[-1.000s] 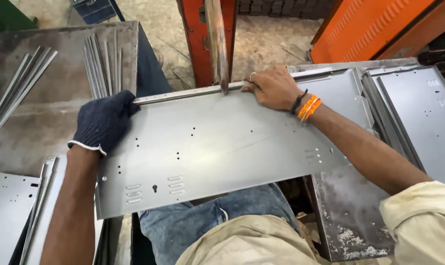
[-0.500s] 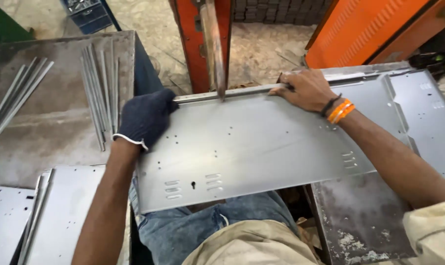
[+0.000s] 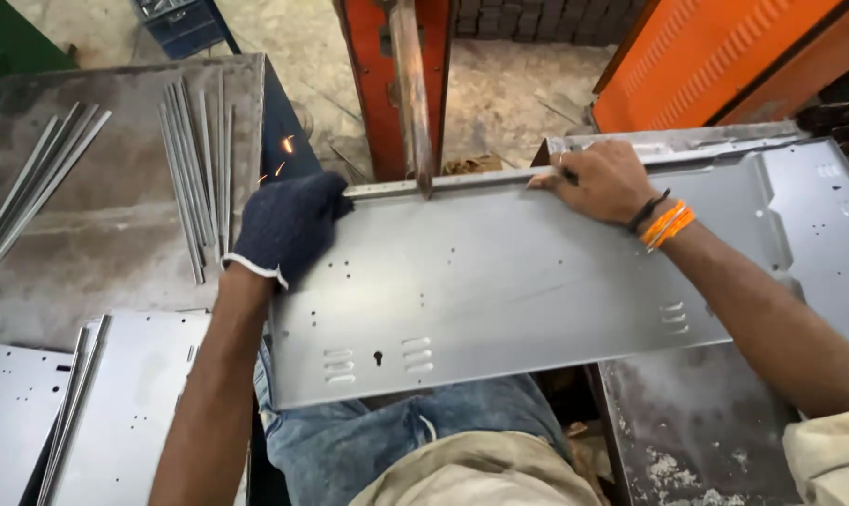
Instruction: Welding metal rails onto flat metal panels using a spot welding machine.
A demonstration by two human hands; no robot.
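Note:
A long grey sheet-metal panel (image 3: 528, 281) with punched holes and slots lies across my lap. My left hand (image 3: 289, 225), in a dark blue glove, grips the panel's far left corner. My bare right hand (image 3: 603, 178), with orange and black bands at the wrist, presses on the panel's far edge. A vertical metal electrode (image 3: 413, 103) of the orange machine (image 3: 387, 84) touches that far edge between my hands. Small orange sparks (image 3: 279, 159) fly to the left of it.
A grey steel table (image 3: 96, 234) at the left carries two bundles of thin metal strips (image 3: 195, 159). More punched panels are stacked at lower left (image 3: 115, 403) and at right (image 3: 818, 215). An orange cabinet (image 3: 715, 56) stands at the back right, a blue crate (image 3: 186, 23) at the back.
The panel has slid to the right under the electrode, and both hands moved right with it. Sparks now appear beside my gloved hand.

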